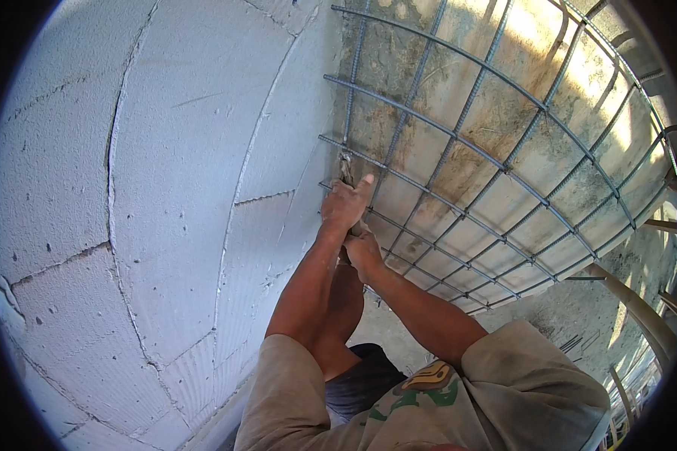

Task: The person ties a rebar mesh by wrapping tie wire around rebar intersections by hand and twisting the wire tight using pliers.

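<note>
My left hand (pixel 344 204) is closed around a long, grimy hand tool (pixel 346 164), its thumb side pointing up towards the mesh. The tool's pale, crusted tip meets the lower end of a vertical rebar at the mesh's left edge; its exact kind is hard to make out. Just below, my right hand (pixel 363 254) also grips the tool, close against the left wrist. Both hands work in the corner between the block wall and the rebar mesh (pixel 459 135). My fingers and palms hide most of the tool's shaft.
A pale block wall (pixel 180 150) with rough mortar joints rises on the left. Behind the mesh is a stained concrete surface (pixel 436 169). Rebar ends stick out near my hands. A curved pole (pixel 639 308) and other long pieces stand at the right, above the concrete floor (pixel 391 327).
</note>
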{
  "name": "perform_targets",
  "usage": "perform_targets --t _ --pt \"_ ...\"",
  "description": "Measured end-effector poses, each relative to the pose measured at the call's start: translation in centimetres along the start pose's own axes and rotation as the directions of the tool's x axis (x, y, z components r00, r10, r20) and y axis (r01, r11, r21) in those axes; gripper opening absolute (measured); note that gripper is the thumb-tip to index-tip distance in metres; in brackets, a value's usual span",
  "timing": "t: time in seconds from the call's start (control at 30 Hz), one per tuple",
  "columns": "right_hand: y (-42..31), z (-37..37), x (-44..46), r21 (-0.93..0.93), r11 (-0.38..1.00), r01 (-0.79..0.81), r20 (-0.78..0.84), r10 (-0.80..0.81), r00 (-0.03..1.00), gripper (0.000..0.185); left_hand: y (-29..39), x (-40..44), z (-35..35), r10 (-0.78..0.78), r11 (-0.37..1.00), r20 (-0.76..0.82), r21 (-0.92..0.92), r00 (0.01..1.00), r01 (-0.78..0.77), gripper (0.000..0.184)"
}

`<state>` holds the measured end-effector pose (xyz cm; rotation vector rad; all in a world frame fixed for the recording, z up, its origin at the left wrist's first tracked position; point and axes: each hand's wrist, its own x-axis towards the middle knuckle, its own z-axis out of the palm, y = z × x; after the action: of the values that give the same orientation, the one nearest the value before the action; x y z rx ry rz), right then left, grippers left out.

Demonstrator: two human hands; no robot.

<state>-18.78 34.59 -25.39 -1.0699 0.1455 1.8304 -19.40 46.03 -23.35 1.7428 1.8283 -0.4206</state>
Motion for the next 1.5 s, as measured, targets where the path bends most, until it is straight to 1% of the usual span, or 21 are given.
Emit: perform_targets --t 0.07,0.1,0.17,0.2,0.3,0.33,0.43,0.47,0.57,0.6,0.67,0.7,0.8,0.93,1.17,1.23,1.27,1.37,1.43,1.47,1.5 --pt "-2.9 -0.4 -1.9 0.075 0.987 -0.139 0.140 0.128 0.982 0.024 -0.7 -0.3 -1.7 0.035 0.998 0.072 -0.050 0.997 -0.032 0.083" --pt "-3.8 -1.3 -2.2 0.138 0.971 -0.193 0.250 0.154 0.956 0.027 -1.3 -0.1 -2.0 0.088 0.943 0.185 -0.333 0.979 -0.022 0.079" --pt "-5.6 -3.5 -2.5 0.245 0.919 -0.307 0.457 0.170 0.873 0.035 -2.1 0.3 -2.1 0.279 0.615 0.331 -0.783 0.901 0.097 0.070" --pt "-6.2 -4.0 -2.5 0.198 0.928 -0.317 0.415 0.213 0.884 0.045 -1.4 -0.1 -1.6 0.263 0.418 0.364 -0.878 0.894 0.235 0.050" --pt "-8.4 -6.5 -2.5 0.073 0.950 -0.305 0.468 0.237 0.851 0.045 -0.2 0.3 2.1 0.383 0.038 0.386 -0.914 0.839 0.404 0.045" --pt "-9.2 -7.5 -1.9 0.011 0.932 -0.363 0.472 0.315 0.824 0.047 0.6 0.2 2.5 0.401 -0.088 0.349 -0.906 0.847 0.415 0.033" --pt "-9.9 -8.4 -2.0 0.016 0.930 -0.367 0.471 0.316 0.824 0.047 0.5 1.0 3.6 0.542 -0.242 0.275 -0.853 0.794 0.461 0.024" --pt "-9.7 -8.0 -2.2 0.024 0.937 -0.348 0.441 0.302 0.845 0.046 0.6 0.9 3.8 0.476 -0.268 0.305 -0.843 0.825 0.467 0.018" --pt "-5.9 -6.8 -1.3 0.113 0.948 -0.297 0.368 0.238 0.899 0.044 0.2 0.7 2.4 0.239 -0.097 0.472 -0.858 0.849 0.504 0.017" --pt "-6.1 -5.7 -2.3 -0.004 0.972 -0.237 0.197 0.233 0.952 0.042 0.1 0.7 1.8 0.169 0.055 0.455 -0.890 0.874 0.453 0.017" --pt "-5.0 -4.4 -3.3 -0.336 0.937 0.091 0.125 -0.051 0.991 0.046 -0.1 0.5 0.8 0.044 0.346 0.386 -0.871 0.922 0.348 0.017" --pt "-4.9 -3.8 -3.5 -0.495 0.836 0.237 0.123 -0.203 0.971 0.049 0.1 0.5 0.6 0.035 0.357 0.365 -0.874 0.930 0.329 0.017" --pt "-4.1 -1.6 -1.7 -0.716 0.698 0.012 -0.124 -0.144 0.982 0.059 0.6 0.3 0.9 0.008 0.417 0.328 -0.860 0.945 0.295 0.016" --pt "-4.0 0.8 -1.6 -0.686 0.715 -0.135 -0.320 -0.129 0.939 0.058 0.7 0.4 0.4 -0.039 0.523 0.275 -0.814 0.961 0.254 0.019" --pt "-4.8 -3.1 -1.6 -0.896 0.439 -0.067 -0.179 -0.218 0.959 0.050 2.0 0.0 2.4 -0.120 0.557 0.145 -0.809 0.982 0.187 0.025" --pt "-5.9 -6.3 -0.1 -0.930 0.368 0.005 -0.092 -0.243 0.966 0.048 1.7 2.4 6.1 -0.103 0.643 0.013 -0.762 0.995 0.076 0.026" --pt "-6.7 -6.5 0.0 -0.916 0.397 0.049 -0.060 -0.257 0.965 0.047 1.4 3.3 7.3 -0.089 0.684 -0.049 -0.729 0.995 0.025 0.027" --pt "-6.6 -7.5 -0.8 -0.875 0.472 0.111 -0.023 -0.269 0.963 0.041 2.5 1.2 5.6 -0.140 0.578 0.028 -0.810 0.990 0.104 0.033" --pt "-4.5 -7.1 0.8 -0.846 0.518 0.123 -0.037 -0.288 0.957 0.034 1.8 0.5 3.3 -0.006 0.692 0.119 -0.716 0.993 0.090 0.040" --pt "-4.1 -7.1 0.7 -0.626 0.774 0.089 0.022 -0.096 0.995 0.032 1.1 0.2 2.3 0.056 0.747 0.171 -0.661 0.984 0.072 0.043" --pt "-4.2 -6.9 0.1 -0.348 0.937 -0.014 0.138 0.067 0.988 0.029 0.5 -0.1 1.5 0.099 0.635 0.220 -0.765 0.971 0.108 0.046"
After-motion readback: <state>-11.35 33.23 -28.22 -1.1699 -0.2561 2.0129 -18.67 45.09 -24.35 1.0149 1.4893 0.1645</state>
